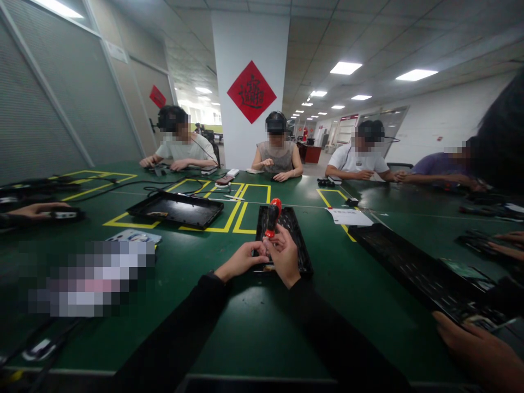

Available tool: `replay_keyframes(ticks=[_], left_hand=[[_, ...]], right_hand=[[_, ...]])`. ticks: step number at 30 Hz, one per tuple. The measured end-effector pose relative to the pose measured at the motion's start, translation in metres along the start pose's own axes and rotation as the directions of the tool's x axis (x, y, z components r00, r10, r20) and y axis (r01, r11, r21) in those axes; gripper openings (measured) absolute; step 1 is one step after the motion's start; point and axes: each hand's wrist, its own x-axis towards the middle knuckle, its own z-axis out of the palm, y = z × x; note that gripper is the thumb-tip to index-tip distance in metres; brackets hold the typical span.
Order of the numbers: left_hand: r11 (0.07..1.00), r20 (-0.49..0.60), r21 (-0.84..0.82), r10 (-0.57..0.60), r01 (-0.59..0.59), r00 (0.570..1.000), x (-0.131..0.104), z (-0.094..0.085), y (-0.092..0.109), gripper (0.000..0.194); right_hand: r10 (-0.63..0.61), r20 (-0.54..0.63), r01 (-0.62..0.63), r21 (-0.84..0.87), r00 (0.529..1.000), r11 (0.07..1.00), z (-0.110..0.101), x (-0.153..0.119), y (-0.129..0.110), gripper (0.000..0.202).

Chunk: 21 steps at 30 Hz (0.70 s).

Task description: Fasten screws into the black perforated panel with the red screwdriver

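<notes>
A screwdriver [273, 217] with a red and black handle stands nearly upright in front of me, handle up. My right hand [286, 256] has its fingers closed around the lower part, just under the red collar. My left hand [242, 261] meets it from the left, thumb and fingers pinched together against the right fingertips; whatever they hold is hidden. Both hands are over a black plastic casing [303, 256], an open shallow shell with a slotted inside, lying on the green table [204, 305]. The screwdriver's tip is out of sight behind the fingers.
Another black shell [184, 210] lies back left, near cables. At right, a co-worker's hand [478, 344] touches a long black casing [405, 262]; a paper sheet [350, 216] lies behind it. Another hand [36, 212] is at far left. Several people sit across the table.
</notes>
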Motion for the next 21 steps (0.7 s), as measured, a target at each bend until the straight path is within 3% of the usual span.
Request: replay_keyframes(ticks=[12, 21], left_hand=[[1.0, 0.064, 0.009, -0.012, 0.011, 0.998, 0.0006, -0.0083, 0.0071, 0.021], [0.999, 0.034, 0.034, 0.012, -0.013, 0.999, -0.0003, -0.0057, 0.0067, 0.019]], right_hand=[[-0.013, -0.008, 0.013, 0.038, 1.0, 0.999, -0.002, 0.0019, 0.0009, 0.052], [-0.012, 0.018, 0.012, 0.02, 1.0, 1.0, -0.0012, 0.001, -0.0004, 0.043]])
